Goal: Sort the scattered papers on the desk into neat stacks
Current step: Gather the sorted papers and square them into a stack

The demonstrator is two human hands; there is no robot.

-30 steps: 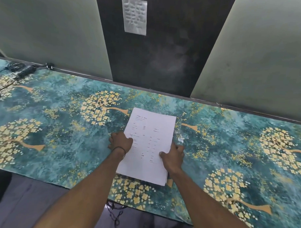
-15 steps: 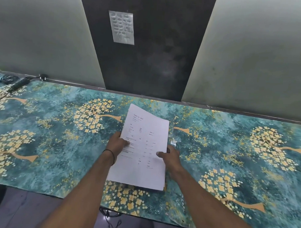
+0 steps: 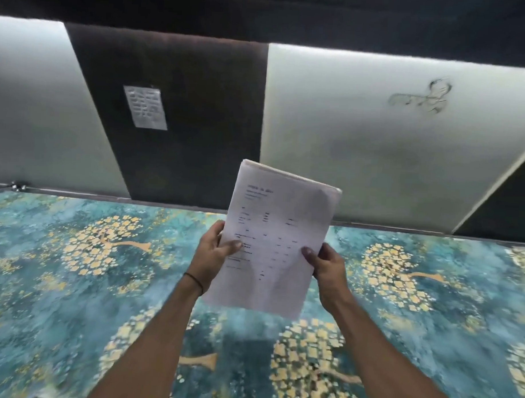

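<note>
A thin stack of white printed paper sheets [image 3: 276,241] is held up in the centre of the frame, lifted clear of the desk covered with a teal cloth with yellow tree patterns [image 3: 73,296]. The stack is gripped at its left edge by the left hand [image 3: 215,250], thumb on the front and fingers behind, and at its right edge by the right hand [image 3: 327,266] in the same pinching way. No other loose paper is seen on the visible part of the desk.

The top edges of the sheets, near the upper middle, are seen slightly fanned, so the stack is judged not fully squared. If the grip is loosened on one side, the inner sheets could slide out and fall to the cloth. If the stack is tapped down too hard, the lower corners could be bent. The soft cloth may also give an uneven base, so the edges could be left misaligned. A small grey notice [image 3: 145,107] is fixed on the dark panel at upper left and is not part of the work.
</note>
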